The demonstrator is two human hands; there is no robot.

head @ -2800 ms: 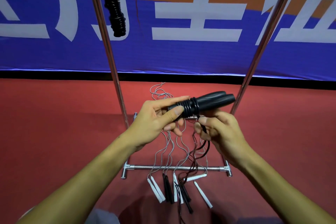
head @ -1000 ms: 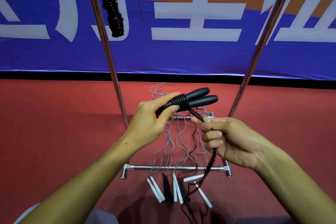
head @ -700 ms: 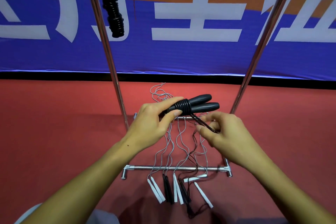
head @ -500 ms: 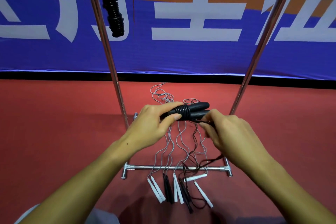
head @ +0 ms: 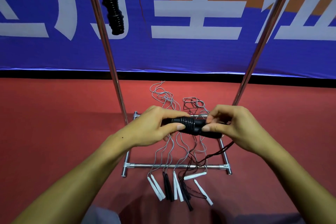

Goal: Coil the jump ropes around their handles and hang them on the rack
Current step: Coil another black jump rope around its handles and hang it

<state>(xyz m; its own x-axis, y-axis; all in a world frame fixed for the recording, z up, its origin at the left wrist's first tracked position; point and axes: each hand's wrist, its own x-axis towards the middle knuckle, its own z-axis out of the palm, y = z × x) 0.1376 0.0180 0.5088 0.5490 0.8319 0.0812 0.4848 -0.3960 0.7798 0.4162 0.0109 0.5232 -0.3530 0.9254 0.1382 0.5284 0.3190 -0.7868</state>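
My left hand [head: 154, 126] grips the left end of a pair of black jump rope handles [head: 189, 125], held level side by side with several turns of black rope round their middle. My right hand [head: 234, 127] pinches the handles' right part, thumb and fingers over the rope. The loose black rope [head: 216, 152] trails from under my right hand down to the floor. A coiled black jump rope [head: 113, 7] hangs from the rack's top bar at the upper left.
The metal rack's uprights [head: 109, 51] rise left and right of my hands; its base bar [head: 174, 166] lies on the red floor. Several uncoiled ropes with white handles [head: 156, 186] and black handles [head: 168, 186] lie across the base. A blue banner [head: 181, 51] stands behind.
My right hand has carried the rope round the handles again and come up against them. The handles have dropped a little and turned level. The rope's loose tail has shortened.
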